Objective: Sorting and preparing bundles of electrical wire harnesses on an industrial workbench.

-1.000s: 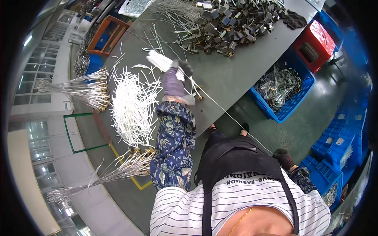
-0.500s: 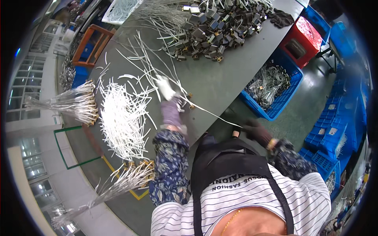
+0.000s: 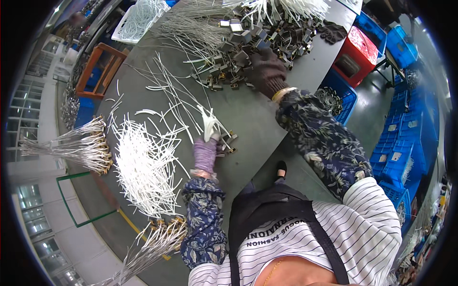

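My left hand point(image 3: 206, 151), in a purple glove with white fingers, is closed around a few thin wires point(image 3: 179, 93) at the table's middle. Small dark metal pieces with brass-coloured ends point(image 3: 231, 139) stick out beside that hand. My right hand point(image 3: 268, 72), in a dark brown glove, reaches over the near edge of a heap of small box-shaped metal parts point(image 3: 298, 40). Its fingertips merge with the dark parts, so whether they grip one is hidden. Left of my left hand lies a pile of short white tubes point(image 3: 145, 167).
Bundles of wires with brass-coloured ends point(image 3: 98, 148) lie at the table's left edge, another point(image 3: 157, 243) nearer me. Loose grey wires point(image 3: 191, 28) and a white basket point(image 3: 140, 21) are at the back. A red box point(image 3: 354, 57) and blue crate point(image 3: 350, 102) stand beyond the right edge.
My right hand has swung from beside my body up to the heap of metal parts. The long wire that stretched toward it no longer crosses the table edge. My left hand keeps its hold.
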Motion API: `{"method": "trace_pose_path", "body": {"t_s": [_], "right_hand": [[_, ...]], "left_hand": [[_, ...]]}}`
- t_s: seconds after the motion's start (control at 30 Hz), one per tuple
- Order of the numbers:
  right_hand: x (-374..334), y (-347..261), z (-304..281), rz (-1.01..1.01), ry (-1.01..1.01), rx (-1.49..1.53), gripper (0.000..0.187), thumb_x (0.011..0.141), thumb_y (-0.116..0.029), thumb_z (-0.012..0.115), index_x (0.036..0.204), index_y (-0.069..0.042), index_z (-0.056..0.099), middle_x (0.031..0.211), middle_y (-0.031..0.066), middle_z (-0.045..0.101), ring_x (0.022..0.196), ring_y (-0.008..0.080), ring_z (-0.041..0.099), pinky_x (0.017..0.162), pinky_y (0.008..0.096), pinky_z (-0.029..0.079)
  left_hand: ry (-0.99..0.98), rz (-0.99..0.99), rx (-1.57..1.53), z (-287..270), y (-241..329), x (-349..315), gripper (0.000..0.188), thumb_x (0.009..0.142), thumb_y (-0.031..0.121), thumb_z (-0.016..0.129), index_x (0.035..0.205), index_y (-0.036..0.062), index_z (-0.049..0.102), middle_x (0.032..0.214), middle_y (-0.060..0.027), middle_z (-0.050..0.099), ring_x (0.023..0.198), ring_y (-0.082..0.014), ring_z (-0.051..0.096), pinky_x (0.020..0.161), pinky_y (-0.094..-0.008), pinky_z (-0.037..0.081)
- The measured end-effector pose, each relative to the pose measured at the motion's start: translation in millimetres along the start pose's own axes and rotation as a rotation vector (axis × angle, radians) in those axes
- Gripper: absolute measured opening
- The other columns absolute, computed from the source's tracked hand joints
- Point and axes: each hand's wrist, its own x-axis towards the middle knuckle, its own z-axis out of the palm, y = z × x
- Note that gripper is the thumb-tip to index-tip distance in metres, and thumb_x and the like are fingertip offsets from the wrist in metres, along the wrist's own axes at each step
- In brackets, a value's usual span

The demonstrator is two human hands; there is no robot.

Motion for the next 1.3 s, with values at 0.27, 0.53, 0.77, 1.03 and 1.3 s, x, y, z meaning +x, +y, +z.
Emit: {"method": "trace_pose_path", "body": {"t_s": [0.27, 0.53, 0.77, 1.03, 1.3], "right_hand": [[-140.0, 67.6, -11.8, 0.242, -0.346, 0.804, 0.021, 0.073, -0.017, 0.065, 0.085, -0.001, 0.059, 0.076, 0.0079, 0.058, 0.074, 0.0157, 0.055, 0.068, 0.0290, 0.045], [-431.2, 239.1, -18.8, 0.145, -0.933, -0.040, 0.019, 0.076, -0.019, 0.060, 0.085, -0.002, 0.064, 0.079, 0.0190, 0.062, 0.074, 0.0363, 0.061, 0.063, 0.0404, 0.047], [-456.6, 259.7, -58.7, 0.634, -0.783, 0.151, 0.022, 0.069, -0.017, 0.061, 0.087, -0.004, 0.065, 0.081, 0.0189, 0.064, 0.075, 0.0346, 0.063, 0.065, 0.0405, 0.047], [-417.0, 238.0, -62.5, 0.714, -0.795, 0.251, 0.022, 0.067, -0.012, 0.060, 0.088, -0.005, 0.065, 0.080, 0.0173, 0.064, 0.073, 0.0301, 0.062, 0.065, 0.0356, 0.047], [-395.1, 224.4, -54.1, 0.874, -0.777, 0.474, 0.024, 0.066, -0.008, 0.065, 0.090, -0.005, 0.065, 0.082, 0.0065, 0.067, 0.074, 0.0171, 0.061, 0.066, 0.0308, 0.048]], "left_hand": [[-0.363, 0.037, -0.956, 92.1, 5.5, -34.9, 0.030, 0.086, 0.024, 0.061, 0.096, -0.0036, 0.053, 0.091, -0.0165, 0.060, 0.078, -0.0260, 0.063, 0.071, -0.0390, 0.056], [-0.449, 0.079, -0.911, 141.3, 12.1, -14.5, 0.028, 0.087, 0.026, 0.060, 0.092, -0.0007, 0.057, 0.082, -0.0129, 0.062, 0.071, -0.0239, 0.063, 0.069, -0.0384, 0.056], [-0.150, 0.208, -0.977, 97.6, 71.5, -4.0, 0.019, 0.089, 0.021, 0.057, 0.090, 0.0025, 0.061, 0.083, -0.0089, 0.065, 0.072, -0.0191, 0.064, 0.066, -0.0348, 0.057], [0.009, 0.334, -0.997, 45.5, 109.3, 7.4, 0.019, 0.087, 0.020, 0.059, 0.095, 0.0035, 0.055, 0.087, -0.0116, 0.063, 0.076, -0.0232, 0.063, 0.068, -0.0362, 0.058], [-0.327, 0.164, -0.725, 101.3, 50.3, -26.2, 0.020, 0.091, 0.017, 0.052, 0.095, -0.0018, 0.056, 0.081, -0.0130, 0.062, 0.072, -0.0210, 0.062, 0.065, -0.0304, 0.055]]}}
